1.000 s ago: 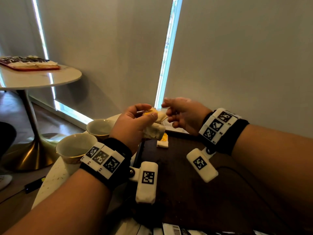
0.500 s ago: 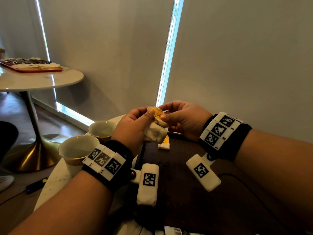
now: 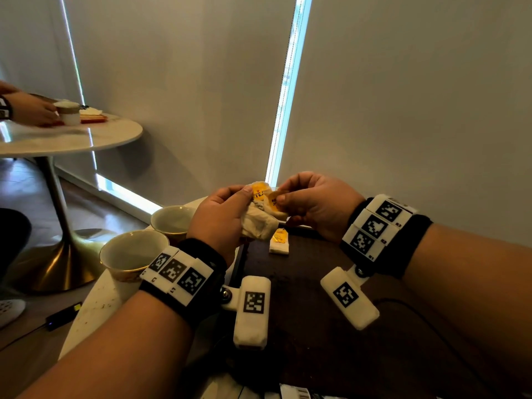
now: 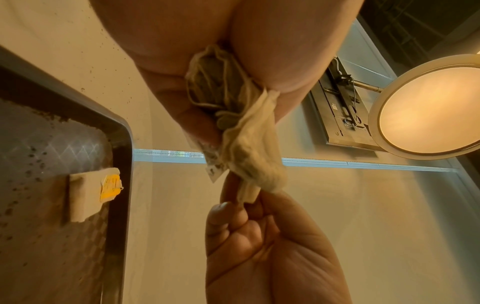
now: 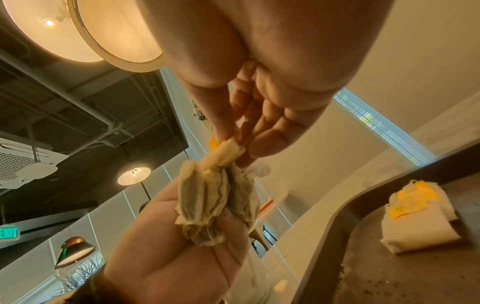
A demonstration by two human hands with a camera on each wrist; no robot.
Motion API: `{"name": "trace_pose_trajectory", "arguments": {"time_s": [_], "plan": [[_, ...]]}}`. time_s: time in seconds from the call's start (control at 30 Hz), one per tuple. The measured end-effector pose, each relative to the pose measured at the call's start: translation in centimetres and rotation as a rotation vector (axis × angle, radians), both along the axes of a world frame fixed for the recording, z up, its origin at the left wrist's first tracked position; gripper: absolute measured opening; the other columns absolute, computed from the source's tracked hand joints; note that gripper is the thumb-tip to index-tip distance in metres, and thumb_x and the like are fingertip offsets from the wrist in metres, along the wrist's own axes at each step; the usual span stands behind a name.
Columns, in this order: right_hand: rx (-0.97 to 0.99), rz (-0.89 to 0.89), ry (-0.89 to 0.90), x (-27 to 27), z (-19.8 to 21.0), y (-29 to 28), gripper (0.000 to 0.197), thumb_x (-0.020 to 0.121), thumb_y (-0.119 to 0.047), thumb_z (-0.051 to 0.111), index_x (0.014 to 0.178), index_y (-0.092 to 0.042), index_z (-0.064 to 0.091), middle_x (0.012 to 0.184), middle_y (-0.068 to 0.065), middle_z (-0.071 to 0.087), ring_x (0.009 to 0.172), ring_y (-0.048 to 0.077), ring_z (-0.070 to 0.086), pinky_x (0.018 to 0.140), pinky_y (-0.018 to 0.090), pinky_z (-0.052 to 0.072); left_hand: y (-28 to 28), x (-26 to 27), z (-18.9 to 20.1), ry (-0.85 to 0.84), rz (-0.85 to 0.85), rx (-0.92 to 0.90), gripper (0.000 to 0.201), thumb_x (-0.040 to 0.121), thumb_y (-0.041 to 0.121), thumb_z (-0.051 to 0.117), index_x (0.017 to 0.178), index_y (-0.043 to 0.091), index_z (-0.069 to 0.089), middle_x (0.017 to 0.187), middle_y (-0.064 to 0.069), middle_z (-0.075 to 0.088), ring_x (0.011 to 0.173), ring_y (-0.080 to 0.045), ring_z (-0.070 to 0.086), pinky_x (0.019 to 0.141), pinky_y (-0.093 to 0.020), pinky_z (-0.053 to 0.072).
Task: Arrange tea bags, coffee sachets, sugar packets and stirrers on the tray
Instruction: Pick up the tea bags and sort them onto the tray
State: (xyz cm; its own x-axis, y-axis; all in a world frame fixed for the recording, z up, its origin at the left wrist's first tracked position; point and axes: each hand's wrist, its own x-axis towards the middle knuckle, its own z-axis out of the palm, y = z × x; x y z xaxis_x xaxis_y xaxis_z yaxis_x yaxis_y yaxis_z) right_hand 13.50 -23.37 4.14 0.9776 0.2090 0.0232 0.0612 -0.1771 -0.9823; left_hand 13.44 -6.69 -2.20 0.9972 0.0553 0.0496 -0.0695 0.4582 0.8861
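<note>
My left hand point(image 3: 243, 204) grips a crumpled bunch of tea bags point(image 3: 260, 223) with yellow tags point(image 3: 259, 192), held above the far left corner of the dark tray point(image 3: 316, 283). My right hand point(image 3: 283, 194) meets it from the right and pinches the top of one bag and its tag between thumb and fingers. The wrist views show the same bunch of tea bags point(image 4: 244, 144) point(image 5: 207, 201) squeezed in the left palm, with the pinch at its end. A small stack of tagged tea bags point(image 3: 279, 243) point(image 4: 88, 193) point(image 5: 420, 216) lies flat on the tray near that corner.
Two empty cups point(image 3: 175, 220) point(image 3: 132, 251) stand on the white table just left of the tray. Packet edges point(image 3: 299, 394) show at the bottom. At the far left is a second round table point(image 3: 72, 136), where another person's hand point(image 3: 31, 109) holds a cup.
My right hand has closed in on the bunch and now pinches a bag at its top. Both hands have risen slightly. Another person's hand has appeared at the far table.
</note>
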Motion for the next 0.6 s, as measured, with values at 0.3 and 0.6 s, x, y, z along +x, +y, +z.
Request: {"name": "trace_pose_trajectory", "arguments": {"time_s": [0.3,0.6], "plan": [[0.072,-0.024,0.006,-0.6,0.5,-0.7,0.017,0.092,0.004,0.055,0.082,-0.009,0.059,0.075,0.009,0.068,0.062,0.020,0.067,0.054,0.028,0.049,0.1,0.1,0.1,0.016,0.033,-0.020,0.011,0.098,0.024,0.064,0.107,0.018,0.067,0.101,-0.013,0.075,0.086,-0.029,0.075,0.078,-0.048,0.061],[0.027,-0.228,-0.051,1.2,1.5,-3.2,0.013,0.092,0.001,0.060,0.098,-0.010,0.063,0.086,0.009,0.071,0.070,0.019,0.066,0.059,0.029,0.049,0.3,-0.2,0.5,0.022,0.088,-0.068,0.011,0.098,0.024,0.064,0.108,0.021,0.066,0.105,-0.012,0.074,0.088,-0.028,0.075,0.069,-0.041,0.061]]}}
